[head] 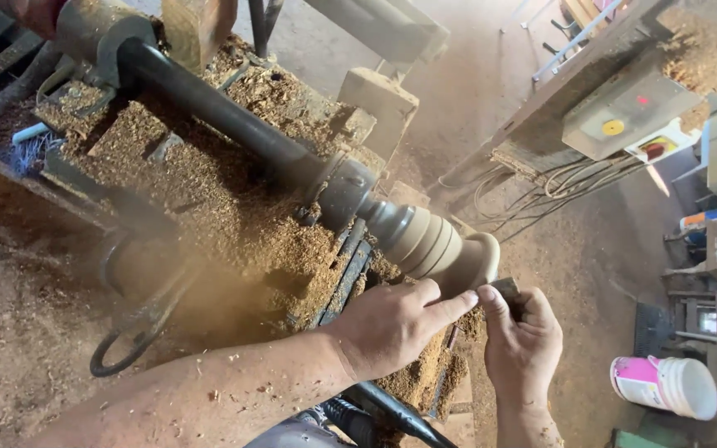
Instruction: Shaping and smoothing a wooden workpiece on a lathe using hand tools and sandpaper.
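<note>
Open floor (591, 274) right of the turned wood piece (425, 241); lathe bed (209, 199), shavings crowding left

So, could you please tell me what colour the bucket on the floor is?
The bucket is white with a pink band, lying tipped; head view.

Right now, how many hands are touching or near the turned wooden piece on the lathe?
2. The left hand rests against the pale, ribbed, round wooden workpiece. The right hand, just below its wide end, holds a small dark block.

The turned wood (429, 241) is pale tan with ringed grooves. Brown sawdust (209, 207) covers the dark grey lathe (209, 104). A bucket (665, 386) is white and pink.
</note>
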